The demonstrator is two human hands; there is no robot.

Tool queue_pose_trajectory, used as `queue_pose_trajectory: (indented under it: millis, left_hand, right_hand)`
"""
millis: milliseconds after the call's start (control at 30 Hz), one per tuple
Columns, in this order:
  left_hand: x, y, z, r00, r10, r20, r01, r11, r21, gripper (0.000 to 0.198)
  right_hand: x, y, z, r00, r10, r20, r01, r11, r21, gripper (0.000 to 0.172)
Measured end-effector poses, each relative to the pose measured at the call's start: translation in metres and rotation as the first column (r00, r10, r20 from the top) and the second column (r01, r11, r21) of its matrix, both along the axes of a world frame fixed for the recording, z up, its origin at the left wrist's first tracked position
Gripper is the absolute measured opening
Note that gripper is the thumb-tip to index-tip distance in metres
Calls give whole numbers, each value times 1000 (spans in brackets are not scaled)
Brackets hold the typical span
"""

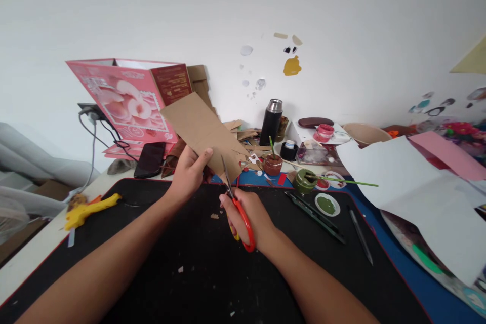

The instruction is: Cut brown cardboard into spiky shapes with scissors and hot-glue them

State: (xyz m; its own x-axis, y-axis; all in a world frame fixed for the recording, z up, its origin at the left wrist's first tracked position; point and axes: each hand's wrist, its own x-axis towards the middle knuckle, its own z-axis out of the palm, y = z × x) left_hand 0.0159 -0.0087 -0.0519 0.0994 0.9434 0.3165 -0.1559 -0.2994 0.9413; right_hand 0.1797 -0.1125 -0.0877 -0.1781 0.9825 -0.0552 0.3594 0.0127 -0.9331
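My left hand (189,172) is closed on a flat piece of brown cardboard (199,129), which it holds tilted up above the black mat (182,258). My right hand (248,215) grips red-handled scissors (239,210). Their blades point up and sit at the cardboard's lower edge. Both hands are over the middle of the mat.
A yellow glue gun (88,208) lies at the mat's left edge. A phone (150,159) and a pink box (127,98) stand behind. Paint jars (272,163), a green jar with a stick (306,180), a flask (271,121) and white paper sheets (410,187) crowd the right.
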Motion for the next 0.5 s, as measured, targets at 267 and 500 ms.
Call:
queue_pose_trajectory:
  millis: [267, 500]
  left_hand:
    - [0, 0, -1, 1000, 23, -19, -24, 1000, -4, 44]
    - [-1, 2, -4, 1000, 11, -17, -11, 1000, -11, 42]
  right_hand:
    - [1, 1, 1, 998, -13, 63, 12, 1000, 13, 39]
    - [1, 3, 5, 987, -46, 153, 31, 994, 102, 34]
